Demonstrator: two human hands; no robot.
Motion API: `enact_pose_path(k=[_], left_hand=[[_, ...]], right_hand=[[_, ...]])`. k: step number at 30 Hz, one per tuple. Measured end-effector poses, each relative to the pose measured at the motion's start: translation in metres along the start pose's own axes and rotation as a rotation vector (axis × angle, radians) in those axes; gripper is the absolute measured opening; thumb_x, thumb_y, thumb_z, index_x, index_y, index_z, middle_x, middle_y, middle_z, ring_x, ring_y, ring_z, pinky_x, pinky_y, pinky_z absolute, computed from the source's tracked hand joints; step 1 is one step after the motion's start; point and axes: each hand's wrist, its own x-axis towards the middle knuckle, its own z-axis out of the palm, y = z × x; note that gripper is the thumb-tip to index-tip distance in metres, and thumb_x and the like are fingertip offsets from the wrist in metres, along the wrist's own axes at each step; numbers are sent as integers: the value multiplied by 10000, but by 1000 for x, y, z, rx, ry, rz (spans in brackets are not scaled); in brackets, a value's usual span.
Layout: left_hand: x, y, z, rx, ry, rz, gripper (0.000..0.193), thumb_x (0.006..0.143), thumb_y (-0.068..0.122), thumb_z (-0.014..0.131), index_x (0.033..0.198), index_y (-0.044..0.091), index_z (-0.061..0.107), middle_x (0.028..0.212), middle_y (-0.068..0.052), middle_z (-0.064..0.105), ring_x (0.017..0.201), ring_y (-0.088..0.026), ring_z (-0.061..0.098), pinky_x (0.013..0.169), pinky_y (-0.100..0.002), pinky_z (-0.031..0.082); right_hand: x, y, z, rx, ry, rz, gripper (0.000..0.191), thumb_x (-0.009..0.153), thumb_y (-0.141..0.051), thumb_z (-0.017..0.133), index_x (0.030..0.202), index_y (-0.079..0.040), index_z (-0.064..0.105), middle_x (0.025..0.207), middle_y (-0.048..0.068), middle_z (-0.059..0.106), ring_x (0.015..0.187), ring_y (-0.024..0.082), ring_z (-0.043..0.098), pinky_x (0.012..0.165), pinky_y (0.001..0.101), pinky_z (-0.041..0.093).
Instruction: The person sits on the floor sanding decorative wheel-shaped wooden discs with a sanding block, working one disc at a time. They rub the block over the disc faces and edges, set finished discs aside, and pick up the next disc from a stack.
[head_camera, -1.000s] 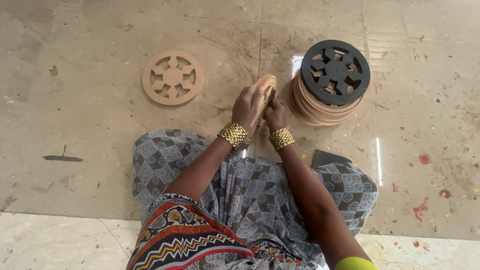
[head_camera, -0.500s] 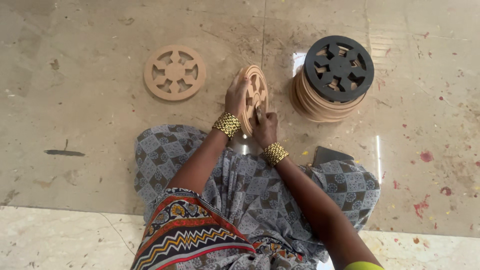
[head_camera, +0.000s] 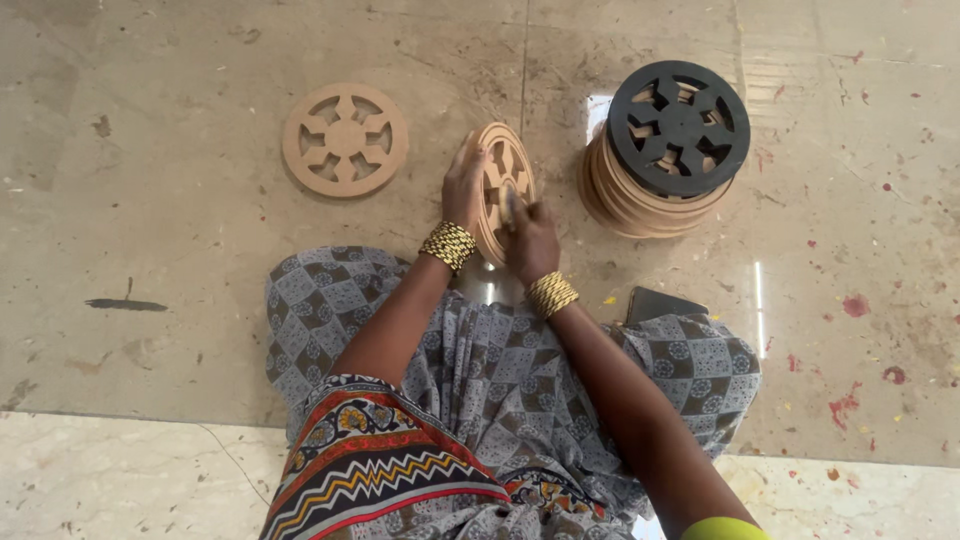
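My left hand (head_camera: 463, 188) grips the left rim of a round tan wooden disc (head_camera: 503, 170) with cut-out openings, held upright on its edge on the floor in front of my lap. My right hand (head_camera: 530, 232) presses against the disc's face, with something small and pale at its fingertips; I cannot tell what it is. Both wrists wear gold bangles. A second tan cut-out disc (head_camera: 345, 139) lies flat on the floor to the left.
A stack of tan discs (head_camera: 650, 205) topped by a black cut-out disc (head_camera: 679, 126) stands to the right. A dark flat object (head_camera: 662, 303) lies by my right knee. My patterned clothing covers the lower middle. The marble floor (head_camera: 180, 260) has red stains at right.
The disc was tipped from a low, edge-on hold to upright with its face showing. My right hand has moved onto that face, and both hands have shifted slightly.
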Motion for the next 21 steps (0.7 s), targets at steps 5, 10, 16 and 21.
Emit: enact_pose_path(k=[5, 10, 16, 21], left_hand=[[-2, -3, 4, 92, -37, 54, 655, 1031, 429, 547, 1527, 11, 451, 1334, -162, 690, 1226, -198, 687, 1005, -308, 541], [8, -4, 10, 125, -18, 51, 653, 1023, 423, 565, 1514, 2, 473, 1328, -167, 705, 1214, -202, 689, 1009, -309, 539], [7, -4, 9, 24, -12, -51, 647, 993, 416, 560, 1511, 44, 451, 1319, -180, 691, 1181, -207, 685, 955, -327, 557], [-5, -8, 14, 202, -65, 122, 594, 1041, 422, 558, 1474, 16, 542, 1327, -179, 707, 1227, -237, 683, 1021, -321, 532]], right_hand=[[4, 18, 9, -26, -427, 324, 356, 1178, -308, 475, 1364, -50, 634, 934, 156, 695, 721, 260, 670, 673, 413, 589], [-29, -16, -5, 74, -132, -72, 556, 927, -178, 654, 1396, 67, 480, 961, 255, 641, 729, 346, 665, 609, 452, 578], [-11, 11, 8, 13, -106, 82, 559, 904, -86, 640, 1439, 7, 507, 1042, 249, 620, 784, 359, 665, 648, 433, 597], [18, 32, 15, 202, 80, 108, 559, 905, -6, 637, 1459, -63, 586, 1078, 224, 629, 926, 361, 662, 853, 442, 573]])
